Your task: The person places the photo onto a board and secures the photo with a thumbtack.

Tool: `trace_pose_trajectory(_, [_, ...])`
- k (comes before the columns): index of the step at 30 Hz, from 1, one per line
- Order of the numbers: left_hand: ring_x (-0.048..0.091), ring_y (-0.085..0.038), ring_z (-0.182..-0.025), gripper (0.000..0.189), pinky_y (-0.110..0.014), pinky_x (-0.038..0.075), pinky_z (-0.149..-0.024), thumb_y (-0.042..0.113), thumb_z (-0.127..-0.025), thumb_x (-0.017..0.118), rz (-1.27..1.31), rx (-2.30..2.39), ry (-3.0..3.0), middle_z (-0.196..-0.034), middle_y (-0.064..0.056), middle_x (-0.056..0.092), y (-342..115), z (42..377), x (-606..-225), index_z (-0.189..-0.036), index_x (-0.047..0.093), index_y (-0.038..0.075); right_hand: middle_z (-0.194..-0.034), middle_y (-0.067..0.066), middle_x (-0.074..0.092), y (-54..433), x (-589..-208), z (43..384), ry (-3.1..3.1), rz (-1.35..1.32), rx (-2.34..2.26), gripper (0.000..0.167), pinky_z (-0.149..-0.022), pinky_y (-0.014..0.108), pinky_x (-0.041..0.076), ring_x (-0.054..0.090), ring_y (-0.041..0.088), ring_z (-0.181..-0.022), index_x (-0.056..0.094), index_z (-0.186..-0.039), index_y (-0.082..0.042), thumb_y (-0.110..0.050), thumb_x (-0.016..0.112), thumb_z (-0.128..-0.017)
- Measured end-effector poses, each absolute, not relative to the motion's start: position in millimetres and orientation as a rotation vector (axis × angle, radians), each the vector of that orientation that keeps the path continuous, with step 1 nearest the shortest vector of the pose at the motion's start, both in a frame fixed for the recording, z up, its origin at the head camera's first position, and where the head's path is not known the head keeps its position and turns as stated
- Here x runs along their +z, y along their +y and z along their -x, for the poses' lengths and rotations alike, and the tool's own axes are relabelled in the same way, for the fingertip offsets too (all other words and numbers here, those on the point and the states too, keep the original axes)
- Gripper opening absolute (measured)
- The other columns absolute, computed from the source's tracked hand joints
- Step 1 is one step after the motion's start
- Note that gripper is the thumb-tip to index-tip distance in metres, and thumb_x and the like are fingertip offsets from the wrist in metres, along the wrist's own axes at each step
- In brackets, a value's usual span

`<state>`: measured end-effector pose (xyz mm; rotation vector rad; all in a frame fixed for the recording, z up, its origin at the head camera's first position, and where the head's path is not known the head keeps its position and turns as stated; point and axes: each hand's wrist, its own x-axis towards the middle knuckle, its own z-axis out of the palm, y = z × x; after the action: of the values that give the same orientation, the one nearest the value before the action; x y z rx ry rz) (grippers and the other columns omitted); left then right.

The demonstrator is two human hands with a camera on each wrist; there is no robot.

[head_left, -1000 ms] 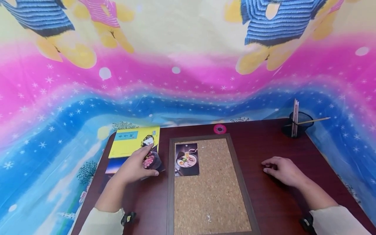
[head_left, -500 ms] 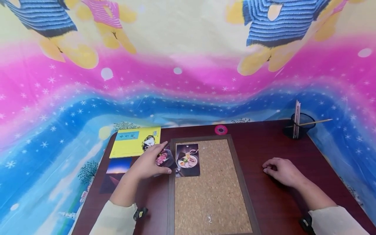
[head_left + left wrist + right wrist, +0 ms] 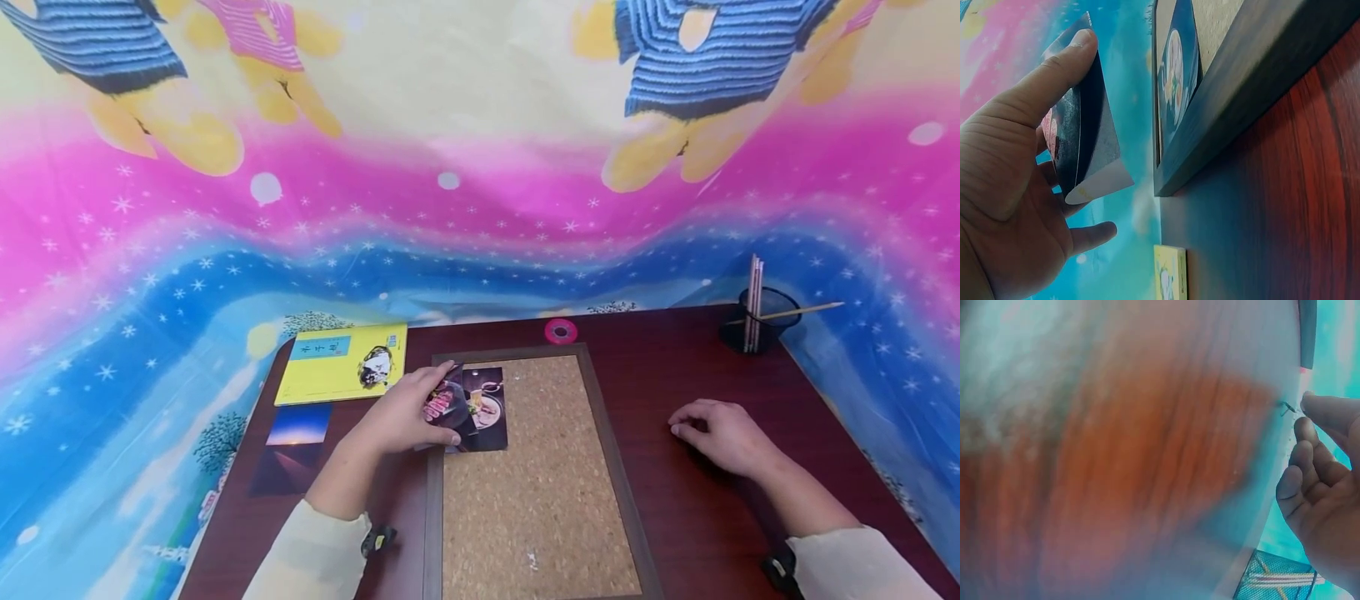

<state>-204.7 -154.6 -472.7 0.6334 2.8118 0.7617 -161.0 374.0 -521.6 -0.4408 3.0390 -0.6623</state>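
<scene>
My left hand [image 3: 401,417] pinches a photo card [image 3: 444,404] printed with sliced meat on a dark plate. In the head view the card overlaps the left frame of a cork board [image 3: 540,492] and part of a ramen photo [image 3: 491,417] at the board's upper left. The left wrist view shows the held card [image 3: 1094,125] curved, thumb on its near face, with a white lower corner. To the right of the board, my right hand [image 3: 723,433] is low over the table, fingers loosely curled and nothing visible in its grasp.
A sunset photo [image 3: 296,446] lies on the dark red table left of the board, below a yellow book [image 3: 337,362]. Behind the board sits a pink tape roll [image 3: 561,330]. A black mesh cup [image 3: 757,329] with several pencils stands at back right. Patterned cloth [image 3: 480,225] hangs behind.
My left hand has carried the meat photo rightward from beside the yellow book to over the board's left edge, uncovering the sunset photo. The right hand has stayed in place.
</scene>
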Motion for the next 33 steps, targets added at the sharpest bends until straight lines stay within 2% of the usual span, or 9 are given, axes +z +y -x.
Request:
trace_pose_trajectory(9, [0.044, -0.033, -0.144, 0.117, -0.055, 0.042, -0.113, 0.057, -0.068, 0.093, -0.678, 0.716, 2.836, -0.159, -0.007, 0.045, -144.5, 204.9, -471.5, -0.164, 0.034, 0.026, -0.089, -0.011, 0.071, 369.9, -516.4, 164.1, 3.047, 0.383, -0.737, 0.01, -0.07, 0.035, 0.055, 0.06, 0.009, -0.077, 0.076, -0.102, -0.022, -0.014, 0.073, -0.097])
trace_pose_trajectory(16, [0.04, -0.035, -0.147, 0.114, -0.054, 0.035, -0.118, 0.058, -0.07, 0.091, -0.717, 0.655, 2.836, -0.16, -0.006, 0.045, -133.9, 208.0, -469.3, -0.164, 0.033, 0.027, -0.092, -0.007, 0.073, 369.6, -516.4, 164.9, 3.091, 0.419, -0.768, 0.014, -0.069, 0.032, 0.056, 0.061, 0.009, -0.076, 0.077, -0.1, -0.019, -0.008, 0.075, -0.093])
trace_pose_trajectory(21, [0.041, -0.035, -0.146, 0.115, -0.056, 0.031, -0.119, 0.06, -0.07, 0.09, -0.753, 0.617, 2.842, -0.159, -0.007, 0.046, -124.0, 210.4, -469.7, -0.164, 0.034, 0.026, -0.085, -0.009, 0.07, 364.5, -515.7, 164.9, 3.077, 0.374, -0.871, 0.008, -0.063, 0.026, 0.05, 0.057, 0.009, -0.071, 0.078, -0.102, -0.02, -0.019, 0.078, -0.094])
trace_pose_trajectory(26, [0.041, -0.032, -0.147, 0.116, -0.055, 0.029, -0.121, 0.062, -0.07, 0.089, -0.751, 0.576, 2.824, -0.16, -0.006, 0.045, -112.1, 213.2, -471.7, -0.164, 0.031, 0.028, -0.084, -0.011, 0.068, 357.1, -514.0, 166.8, 3.061, 0.357, -0.897, 0.007, -0.063, 0.026, 0.048, 0.056, 0.01, -0.071, 0.078, -0.098, -0.025, -0.031, 0.078, -0.095])
trace_pose_trajectory(30, [0.039, -0.032, -0.148, 0.117, -0.057, 0.027, -0.122, 0.064, -0.07, 0.088, -0.747, 0.544, 2.809, -0.161, -0.005, 0.043, -101.9, 216.8, -472.5, -0.165, 0.029, 0.03, -0.088, -0.009, 0.069, 352.6, -511.8, 168.8, 3.043, 0.372, -0.912, 0.007, -0.066, 0.027, 0.049, 0.056, 0.012, -0.074, 0.078, -0.101, -0.024, -0.028, 0.078, -0.096])
trace_pose_trajectory(33, [0.04, -0.034, -0.147, 0.116, -0.058, 0.028, -0.121, 0.063, -0.071, 0.088, -0.765, 0.527, 2.808, -0.161, -0.007, 0.044, -94.5, 220.0, -472.2, -0.165, 0.03, 0.028, -0.094, -0.007, 0.072, 348.8, -511.5, 170.0, 3.055, 0.413, -0.905, 0.012, -0.069, 0.03, 0.052, 0.058, 0.012, -0.078, 0.079, -0.107, -0.021, -0.022, 0.078, -0.095])
